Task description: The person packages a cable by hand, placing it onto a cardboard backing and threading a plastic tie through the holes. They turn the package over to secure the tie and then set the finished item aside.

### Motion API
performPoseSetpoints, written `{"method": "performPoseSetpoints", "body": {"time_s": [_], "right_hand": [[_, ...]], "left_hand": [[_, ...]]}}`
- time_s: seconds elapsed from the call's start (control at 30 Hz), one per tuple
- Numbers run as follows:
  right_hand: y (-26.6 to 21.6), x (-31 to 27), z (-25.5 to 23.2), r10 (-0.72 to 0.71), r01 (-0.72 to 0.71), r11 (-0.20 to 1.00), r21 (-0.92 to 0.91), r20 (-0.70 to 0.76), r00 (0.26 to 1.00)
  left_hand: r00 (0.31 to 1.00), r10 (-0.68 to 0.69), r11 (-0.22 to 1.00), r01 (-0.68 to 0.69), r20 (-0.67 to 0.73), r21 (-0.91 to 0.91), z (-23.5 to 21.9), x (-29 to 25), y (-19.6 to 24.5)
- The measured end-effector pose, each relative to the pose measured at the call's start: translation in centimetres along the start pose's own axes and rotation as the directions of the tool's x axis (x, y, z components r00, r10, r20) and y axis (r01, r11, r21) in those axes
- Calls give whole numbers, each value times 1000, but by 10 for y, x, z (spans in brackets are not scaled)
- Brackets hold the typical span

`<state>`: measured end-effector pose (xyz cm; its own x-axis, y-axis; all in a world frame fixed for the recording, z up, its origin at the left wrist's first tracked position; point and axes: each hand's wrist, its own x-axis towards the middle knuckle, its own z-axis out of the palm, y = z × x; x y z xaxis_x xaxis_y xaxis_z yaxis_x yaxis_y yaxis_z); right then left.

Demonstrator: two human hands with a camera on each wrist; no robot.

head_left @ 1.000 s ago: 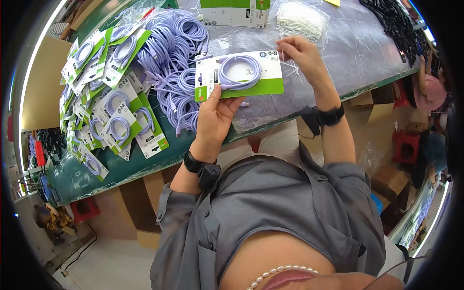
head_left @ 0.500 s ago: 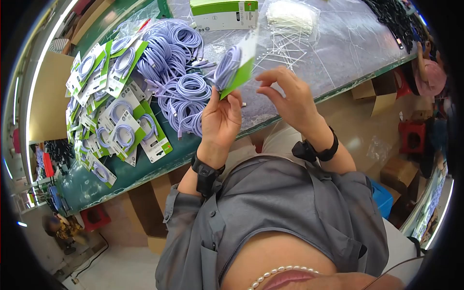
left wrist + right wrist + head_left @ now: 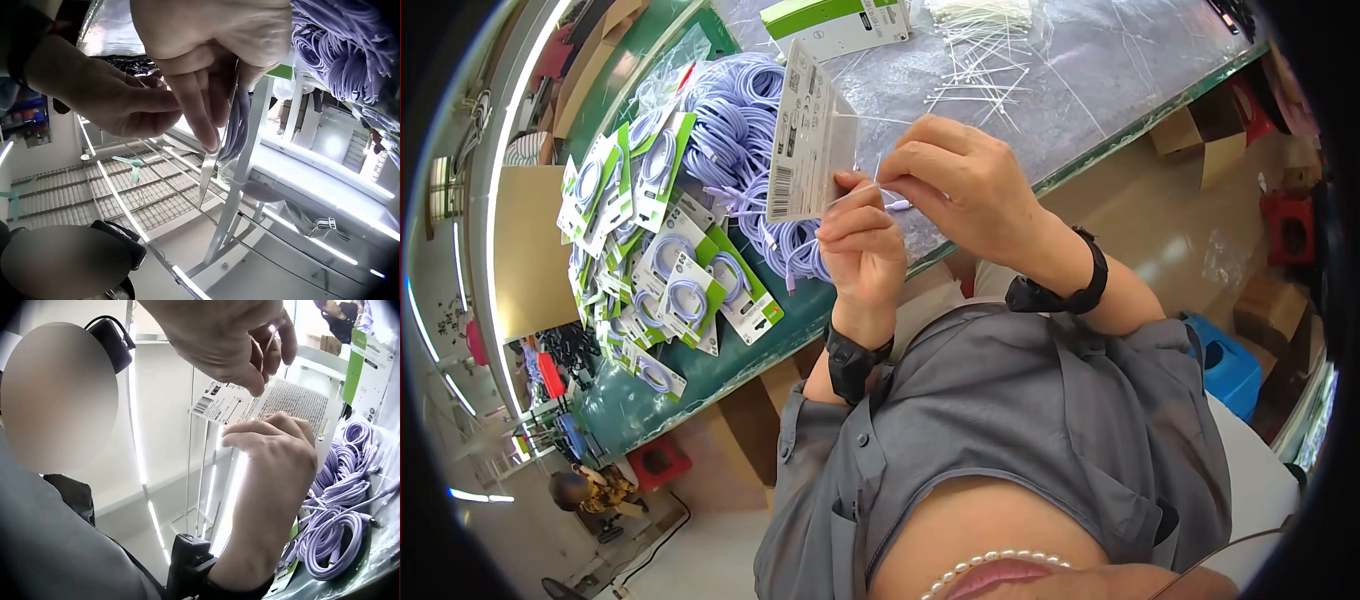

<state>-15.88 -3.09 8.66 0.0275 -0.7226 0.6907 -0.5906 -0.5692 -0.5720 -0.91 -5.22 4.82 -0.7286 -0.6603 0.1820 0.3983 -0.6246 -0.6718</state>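
Observation:
My left hand (image 3: pixel 865 250) grips a printed packaging card (image 3: pixel 800 145) by its lower edge, with the white back face and barcode turned upward. Behind the card, a purple cable coil (image 3: pixel 237 128) shows in the left wrist view. Close to the card's right edge, my right hand (image 3: pixel 970 185) pinches a thin white cable tie (image 3: pixel 270 340) between thumb and fingers. Both hands' fingertips are nearly together there. Part of the tie is hidden by the fingers.
Loose purple cables (image 3: pixel 725 120) are heaped behind the card. To their left lies a pile of carded cables (image 3: pixel 665 270). A stack of green-and-white cards (image 3: pixel 840 25) and a heap of white cable ties (image 3: pixel 985 50) sit at the back. The table edge (image 3: pixel 1060 180) runs beside my right forearm.
The card has turned from its cable side to its back side in my left hand. My right hand has come in from the right to the card's edge, with the tie.

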Motion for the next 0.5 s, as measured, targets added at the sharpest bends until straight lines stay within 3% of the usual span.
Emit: {"method": "performPoseSetpoints", "body": {"time_s": [0.5], "right_hand": [[1,-3,5,22,-22,999,-29,-23,1000]], "left_hand": [[1000,9,998,-8,-12,58,-3,-1,2]]}}
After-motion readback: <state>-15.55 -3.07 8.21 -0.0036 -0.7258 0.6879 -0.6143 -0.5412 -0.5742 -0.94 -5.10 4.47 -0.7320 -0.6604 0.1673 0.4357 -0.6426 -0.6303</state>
